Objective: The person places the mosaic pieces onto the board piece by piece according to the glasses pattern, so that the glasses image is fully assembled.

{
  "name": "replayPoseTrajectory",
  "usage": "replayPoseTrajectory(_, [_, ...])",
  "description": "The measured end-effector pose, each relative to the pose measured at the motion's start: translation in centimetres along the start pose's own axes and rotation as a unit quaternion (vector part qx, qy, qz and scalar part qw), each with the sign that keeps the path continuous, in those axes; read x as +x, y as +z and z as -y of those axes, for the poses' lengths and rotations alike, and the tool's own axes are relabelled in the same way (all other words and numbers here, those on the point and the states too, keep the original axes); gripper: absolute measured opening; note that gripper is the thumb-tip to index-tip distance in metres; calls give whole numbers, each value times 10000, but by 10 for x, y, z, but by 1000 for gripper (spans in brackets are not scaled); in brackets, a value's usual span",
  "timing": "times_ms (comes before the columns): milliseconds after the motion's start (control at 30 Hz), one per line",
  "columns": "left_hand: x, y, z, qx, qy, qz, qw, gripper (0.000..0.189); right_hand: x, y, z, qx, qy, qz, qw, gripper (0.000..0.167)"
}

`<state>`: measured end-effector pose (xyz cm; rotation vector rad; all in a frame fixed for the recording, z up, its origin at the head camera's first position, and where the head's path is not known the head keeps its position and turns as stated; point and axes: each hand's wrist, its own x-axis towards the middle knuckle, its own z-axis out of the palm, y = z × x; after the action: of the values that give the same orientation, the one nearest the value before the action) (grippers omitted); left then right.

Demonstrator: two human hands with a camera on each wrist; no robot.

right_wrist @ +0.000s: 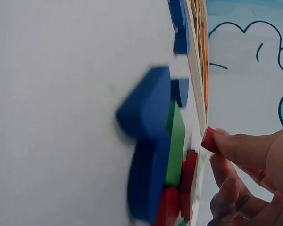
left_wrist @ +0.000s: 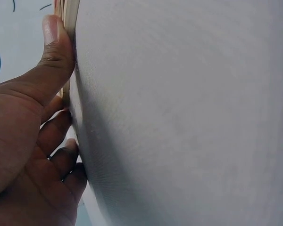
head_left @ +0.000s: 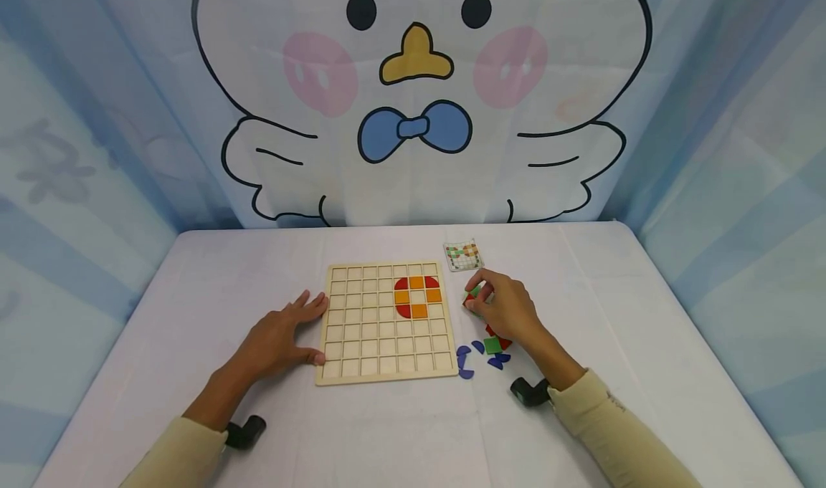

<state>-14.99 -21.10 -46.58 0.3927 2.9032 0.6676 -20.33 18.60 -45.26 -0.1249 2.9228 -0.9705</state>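
Note:
A square wooden grid board [head_left: 361,345] lies on the table, with red rounded pieces [head_left: 401,310] and orange squares [head_left: 419,311] set in a ring in its upper right cells. Along its left edge rests my left hand [head_left: 277,341], thumb and fingers spread and touching the rim. My right hand [head_left: 506,305] is beyond the board's right side. In the right wrist view it pinches a small red block [right_wrist: 209,140] between thumb and finger, partly covered by the fingertips. Green [head_left: 493,345] and blue half-round blocks [head_left: 466,374] lie loose nearer the sleeve.
A small card with a coloured grid pattern [head_left: 463,256] lies behind the right hand. Several blue, green and red blocks are scattered beside the board's lower right corner. A curtain with a cartoon figure [head_left: 416,187] hangs behind the white table [head_left: 387,438].

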Motion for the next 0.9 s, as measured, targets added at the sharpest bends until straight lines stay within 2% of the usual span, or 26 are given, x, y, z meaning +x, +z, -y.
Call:
replayPoseTrajectory(333, [0, 0, 0, 2, -6, 11, 10000, 108, -8, 18, 17, 161, -391, 179, 9989, 14])
replayPoseTrajectory(633, [1, 1, 0, 27, -56, 52, 10000, 109, -10, 25, 24, 317, -462, 159, 9983, 16])
replayPoseTrajectory(900, [0, -1, -3, 41, -63, 68, 9999, 109, -7, 29, 29, 245, -339, 47, 9991, 16])
